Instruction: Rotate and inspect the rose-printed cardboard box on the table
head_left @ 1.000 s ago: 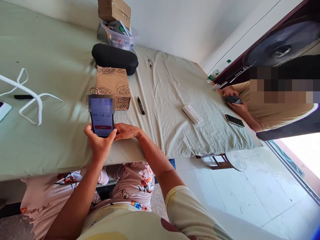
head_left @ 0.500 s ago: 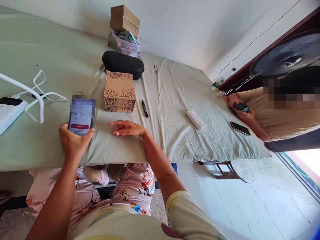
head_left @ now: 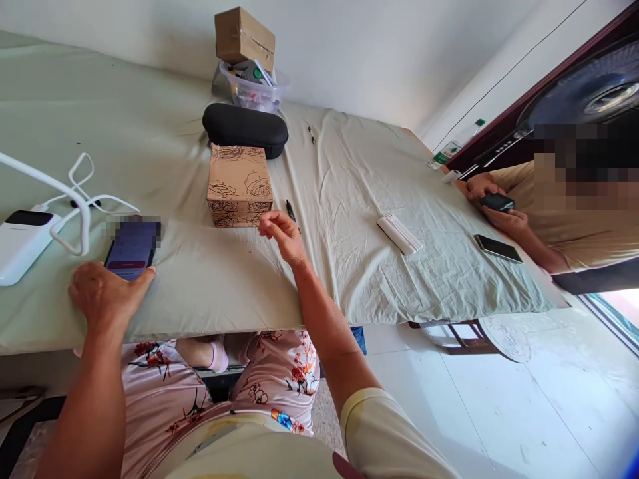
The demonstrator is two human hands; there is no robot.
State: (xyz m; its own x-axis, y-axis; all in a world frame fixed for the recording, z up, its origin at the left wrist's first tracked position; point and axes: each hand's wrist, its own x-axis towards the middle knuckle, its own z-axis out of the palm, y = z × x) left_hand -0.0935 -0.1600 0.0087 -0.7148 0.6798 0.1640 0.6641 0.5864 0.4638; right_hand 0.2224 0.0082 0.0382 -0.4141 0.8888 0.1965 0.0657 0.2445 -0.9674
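My left hand grips the lower edges of a smartphone, thumb on its right side, the lit screen facing up. The phone is low over the cloth or resting on it; I cannot tell which. My right hand is empty, its fingers loosely bent and partly apart. It is in front of the lower right corner of a small cardboard box with black scribbled patterns. A black marker lies just beyond it, partly hidden by the hand.
Behind the box lie a black zip case and a plastic basket topped by a carton. A white power bank with cable sits left. Rightward are a pen, a white pack, another phone and a seated person.
My left hand has moved left and slightly down with the smartphone, whose screen looks dimmer. My right hand has moved right and up toward the marker, its fingers more bent.
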